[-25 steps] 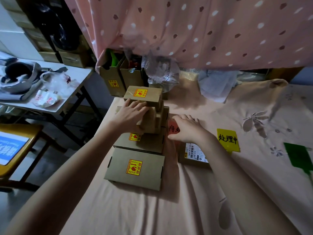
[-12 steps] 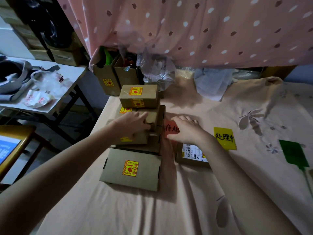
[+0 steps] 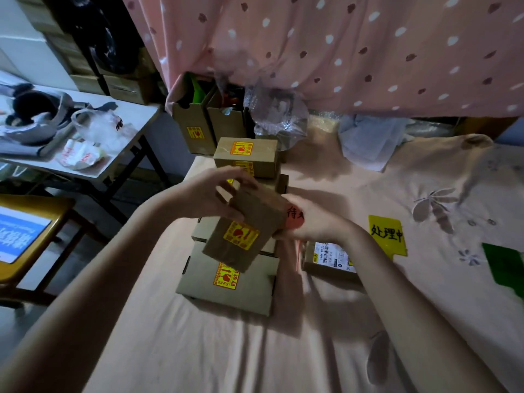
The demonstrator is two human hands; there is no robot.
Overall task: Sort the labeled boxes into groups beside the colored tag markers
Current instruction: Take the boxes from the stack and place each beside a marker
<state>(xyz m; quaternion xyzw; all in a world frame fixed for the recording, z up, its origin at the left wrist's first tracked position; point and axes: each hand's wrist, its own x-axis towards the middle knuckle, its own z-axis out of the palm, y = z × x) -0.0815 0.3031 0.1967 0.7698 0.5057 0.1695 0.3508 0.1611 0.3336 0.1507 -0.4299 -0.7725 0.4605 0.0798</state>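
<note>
Left hand (image 3: 211, 195) curled round the upper end of a small cardboard box (image 3: 246, 230), grip pinching its matte brown edges; box tilted, lifted above the stack, a glossy yellow-and-red sticker facing up. Right hand (image 3: 313, 222) against the box's right side, fingers hidden behind it, so cannot tell whether spread or closed. Directly below, a flat corrugated carton (image 3: 226, 282) with the same sticker, lying on the pink bedsheet (image 3: 326, 336), soft and creased, printed with grey flowers. Behind, a blocky brown box (image 3: 246, 156) topping the stack. Red tag (image 3: 295, 217) partly covered by the right hand; yellow tag (image 3: 387, 235), stiff and rectangular, just right of it; green tag (image 3: 504, 263) further right. White-labelled parcel (image 3: 330, 256) under the right wrist.
</note>
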